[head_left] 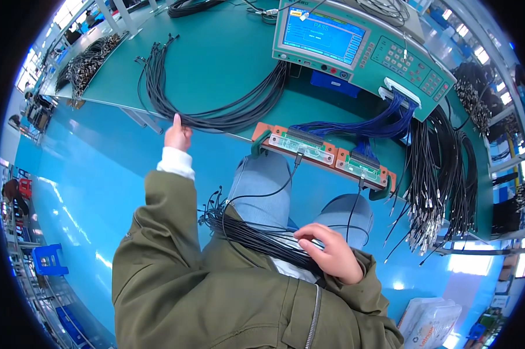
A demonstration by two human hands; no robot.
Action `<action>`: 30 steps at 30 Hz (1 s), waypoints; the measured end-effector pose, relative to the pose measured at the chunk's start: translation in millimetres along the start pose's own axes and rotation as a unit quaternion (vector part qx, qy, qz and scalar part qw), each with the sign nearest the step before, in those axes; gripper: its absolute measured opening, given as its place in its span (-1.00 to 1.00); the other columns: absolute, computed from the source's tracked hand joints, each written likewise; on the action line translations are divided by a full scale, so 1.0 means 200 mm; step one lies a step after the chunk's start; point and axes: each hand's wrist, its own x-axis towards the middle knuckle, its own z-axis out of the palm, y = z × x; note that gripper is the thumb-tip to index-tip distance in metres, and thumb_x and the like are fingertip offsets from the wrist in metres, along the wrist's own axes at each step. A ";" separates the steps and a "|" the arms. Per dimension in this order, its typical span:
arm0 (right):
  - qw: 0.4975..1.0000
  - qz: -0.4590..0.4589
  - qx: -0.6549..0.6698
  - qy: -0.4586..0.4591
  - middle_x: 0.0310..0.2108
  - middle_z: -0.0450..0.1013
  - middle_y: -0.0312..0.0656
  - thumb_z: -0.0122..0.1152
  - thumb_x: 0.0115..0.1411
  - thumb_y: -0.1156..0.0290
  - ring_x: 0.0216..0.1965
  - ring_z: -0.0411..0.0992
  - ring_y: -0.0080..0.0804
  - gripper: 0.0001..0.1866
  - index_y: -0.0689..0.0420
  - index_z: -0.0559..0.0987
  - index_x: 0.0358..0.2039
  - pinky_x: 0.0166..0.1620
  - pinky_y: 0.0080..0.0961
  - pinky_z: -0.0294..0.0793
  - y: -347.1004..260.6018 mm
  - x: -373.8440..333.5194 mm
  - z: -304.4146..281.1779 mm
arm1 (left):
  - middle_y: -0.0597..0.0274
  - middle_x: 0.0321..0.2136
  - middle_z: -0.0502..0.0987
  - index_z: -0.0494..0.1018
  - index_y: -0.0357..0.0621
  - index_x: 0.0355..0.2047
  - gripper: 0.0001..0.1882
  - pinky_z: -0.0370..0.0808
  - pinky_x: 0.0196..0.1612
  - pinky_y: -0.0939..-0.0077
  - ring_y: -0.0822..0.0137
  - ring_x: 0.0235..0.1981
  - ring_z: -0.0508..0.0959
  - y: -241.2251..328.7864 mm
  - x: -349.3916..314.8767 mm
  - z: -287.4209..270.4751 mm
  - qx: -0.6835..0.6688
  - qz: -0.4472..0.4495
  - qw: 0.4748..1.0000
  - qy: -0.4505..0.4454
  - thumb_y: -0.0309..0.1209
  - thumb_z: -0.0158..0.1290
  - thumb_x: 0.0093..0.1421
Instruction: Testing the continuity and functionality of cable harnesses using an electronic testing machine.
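My left hand (178,137) is at the table's front edge, fingers curled and thumb raised against a curved bundle of black cables (216,121). What its fingers hold, if anything, is hidden. My right hand (331,254) rests over a second bundle of black cables (254,235) on my lap, with thumb and forefinger apart. Ahead of my knees, a test fixture with an orange base and clear plates (302,149) sits along the edge. One black cable's connector (299,158) is plugged in there. Another connector (361,184) is in the right-hand fixture board (360,167).
A green test instrument (411,70) with a lit blue screen (322,36) stands at the back of the green table (227,46). Blue ribbon wires (355,127) link it to the fixture. Many black cables (428,186) hang at the right. A plastic box (428,323) lies lower right.
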 end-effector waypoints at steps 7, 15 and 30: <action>0.997 0.025 0.044 -0.060 -0.27 0.43 -0.21 0.00 0.10 0.54 -0.31 0.35 -0.46 -0.82 0.22 0.46 -0.26 -0.21 -0.58 0.32 0.02 0.08 0.01 | 0.39 -0.80 0.24 0.33 -0.14 -0.64 -0.56 -0.01 -0.77 0.73 0.58 -0.82 0.12 0.06 -0.17 0.01 -0.095 0.003 0.993 0.064 -0.05 -0.08 0.17; 0.908 0.063 0.391 -0.136 -0.06 0.30 -0.02 -0.11 0.21 0.42 -0.04 0.29 -0.30 -0.65 0.21 0.29 0.01 0.05 -0.48 0.22 0.07 0.18 0.12 | 0.39 -0.81 0.22 0.29 -0.06 -0.62 -0.72 0.12 -0.69 0.69 0.55 -0.80 0.16 0.14 -0.66 0.08 -0.383 0.013 0.913 -0.140 -0.29 -0.13 0.23; 0.759 -0.509 0.330 -0.236 -0.32 0.46 0.01 -0.12 0.23 0.21 -0.37 0.43 -0.22 -0.68 0.19 0.50 -0.36 -0.01 -0.18 0.28 -0.09 -0.19 -0.54 | 0.42 -0.75 0.12 0.25 -0.18 -0.35 -0.76 0.08 -0.68 0.64 0.53 -0.75 0.07 0.29 -0.37 -0.64 -0.515 -0.131 0.843 -0.080 -0.33 -0.37 0.31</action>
